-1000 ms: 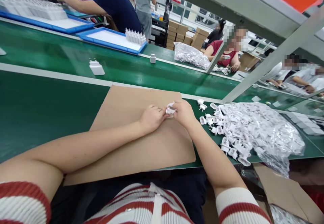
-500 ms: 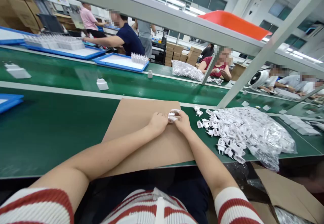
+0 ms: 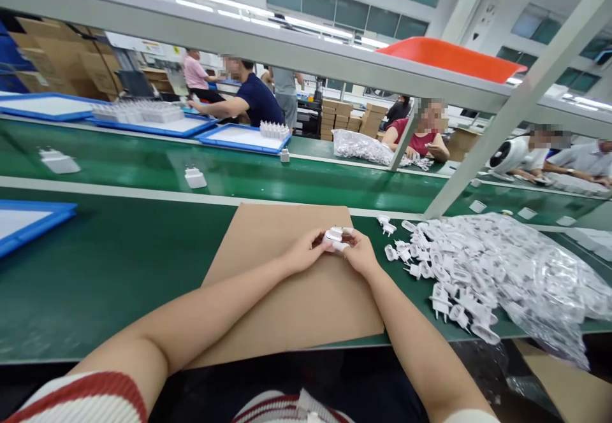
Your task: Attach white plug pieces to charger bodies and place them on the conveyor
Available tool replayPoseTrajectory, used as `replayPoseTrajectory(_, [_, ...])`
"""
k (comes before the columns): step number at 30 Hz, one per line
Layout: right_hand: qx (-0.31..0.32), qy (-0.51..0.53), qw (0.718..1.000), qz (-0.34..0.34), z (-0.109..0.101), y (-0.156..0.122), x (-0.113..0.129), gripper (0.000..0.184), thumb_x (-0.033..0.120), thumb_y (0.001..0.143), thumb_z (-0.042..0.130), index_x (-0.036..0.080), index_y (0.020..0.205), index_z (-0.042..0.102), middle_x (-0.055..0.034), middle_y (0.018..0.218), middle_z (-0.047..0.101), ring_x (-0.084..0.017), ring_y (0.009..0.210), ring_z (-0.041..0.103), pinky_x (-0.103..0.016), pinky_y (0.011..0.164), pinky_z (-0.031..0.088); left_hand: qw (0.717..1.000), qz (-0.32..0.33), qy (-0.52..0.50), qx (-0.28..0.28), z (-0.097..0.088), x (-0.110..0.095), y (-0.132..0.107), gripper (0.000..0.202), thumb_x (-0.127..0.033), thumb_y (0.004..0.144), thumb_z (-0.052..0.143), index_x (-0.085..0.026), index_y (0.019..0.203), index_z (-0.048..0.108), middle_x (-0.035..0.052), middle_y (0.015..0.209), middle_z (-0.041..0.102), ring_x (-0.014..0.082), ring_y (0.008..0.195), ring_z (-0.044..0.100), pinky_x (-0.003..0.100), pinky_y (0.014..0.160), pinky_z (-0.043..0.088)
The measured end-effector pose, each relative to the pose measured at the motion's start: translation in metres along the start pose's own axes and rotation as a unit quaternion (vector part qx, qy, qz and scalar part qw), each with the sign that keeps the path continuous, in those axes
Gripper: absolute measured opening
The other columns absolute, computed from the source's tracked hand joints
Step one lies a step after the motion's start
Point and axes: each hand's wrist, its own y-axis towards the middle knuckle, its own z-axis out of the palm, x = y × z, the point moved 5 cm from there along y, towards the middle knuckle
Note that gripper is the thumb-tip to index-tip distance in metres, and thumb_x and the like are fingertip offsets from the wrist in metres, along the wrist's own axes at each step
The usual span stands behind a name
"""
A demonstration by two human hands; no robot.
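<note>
Above the cardboard sheet [image 3: 287, 308], my two hands meet around a white plug charger [image 3: 334, 234]. The fingers of my left hand [image 3: 307, 251] pinch its left side. My right hand [image 3: 359, 251] grips the other side, with white coverings on its fingertips. The charger's pins point up and away from me. To the right of my right hand lies a heap of loose white plug pieces [image 3: 442, 270], spilling from a clear plastic bag [image 3: 549, 276].
On the green belt [image 3: 248, 178] beyond the sheet stand white chargers [image 3: 195, 178]. Blue trays [image 3: 243, 137] line its far side. A slanted post [image 3: 473, 149] rises at the right, with an orange bin [image 3: 449, 60] on the shelf above. Several people sit across the line.
The view has shifted, so the table sits lower in it. My left fingers have opened out from a closed curl to the charger's side, and the charger now shows more fully between both hands.
</note>
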Motion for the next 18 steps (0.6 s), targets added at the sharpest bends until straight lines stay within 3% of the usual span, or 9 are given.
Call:
replayPoseTrajectory(3, [-0.012, 0.039, 0.999, 0.012, -0.001, -0.004, 0.009, 0.041, 0.034, 0.064, 0.089, 0.021, 0.101, 0.075, -0.0059, 0.096, 0.079, -0.023, 0.087, 0.074, -0.038, 0.081, 0.060, 0.999, -0.003, -0.046, -0.008, 0.001, -0.006, -0.004, 0.049, -0.053, 0.101, 0.052, -0.017, 0.133, 0.056, 0.0158, 0.131, 0.069, 0.0273, 0.119, 0.066, 0.046, 0.108, 0.051])
replayPoseTrajectory(7, [-0.037, 0.054, 0.998, -0.020, -0.002, -0.011, 0.029, 0.030, 0.035, 0.062, 0.090, 0.022, 0.085, 0.075, -0.0037, 0.092, 0.078, -0.021, 0.084, 0.071, -0.032, 0.074, 0.058, 0.997, 0.058, 0.027, -0.037, -0.001, -0.024, -0.015, 0.044, -0.047, 0.106, 0.046, -0.019, 0.138, 0.053, 0.0151, 0.143, 0.061, 0.0266, 0.131, 0.058, 0.046, 0.117, 0.044])
replayPoseTrajectory(9, [-0.019, 0.047, 0.999, -0.017, 0.000, -0.015, 0.036, 0.033, 0.035, 0.062, 0.091, 0.023, 0.089, 0.077, -0.0036, 0.091, 0.077, -0.020, 0.082, 0.070, -0.032, 0.072, 0.058, 0.992, 0.094, 0.069, -0.050, -0.004, -0.030, -0.018, 0.045, -0.044, 0.107, 0.043, -0.019, 0.145, 0.047, 0.0163, 0.149, 0.056, 0.0270, 0.136, 0.054, 0.046, 0.120, 0.041])
replayPoseTrajectory(14, [-0.010, 0.013, 0.998, -0.056, 0.003, -0.024, 0.047, 0.030, 0.032, 0.066, 0.086, 0.026, 0.095, 0.082, -0.0038, 0.098, 0.074, -0.022, 0.089, 0.072, -0.037, 0.083, 0.060, 0.972, 0.181, 0.150, -0.027, -0.005, -0.039, -0.024, 0.051, -0.039, 0.109, 0.037, -0.018, 0.155, 0.036, 0.0188, 0.150, 0.052, 0.0287, 0.138, 0.052, 0.048, 0.119, 0.042])
replayPoseTrajectory(18, [-0.015, -0.030, 0.996, -0.087, 0.005, -0.031, 0.051, 0.027, 0.029, 0.069, 0.080, 0.026, 0.095, 0.083, -0.0029, 0.093, 0.072, -0.021, 0.086, 0.071, -0.037, 0.083, 0.059, 0.962, 0.208, 0.176, -0.029, -0.005, -0.045, -0.029, 0.050, -0.036, 0.110, 0.035, -0.021, 0.157, 0.033, 0.0179, 0.145, 0.054, 0.0285, 0.130, 0.054, 0.049, 0.113, 0.047])
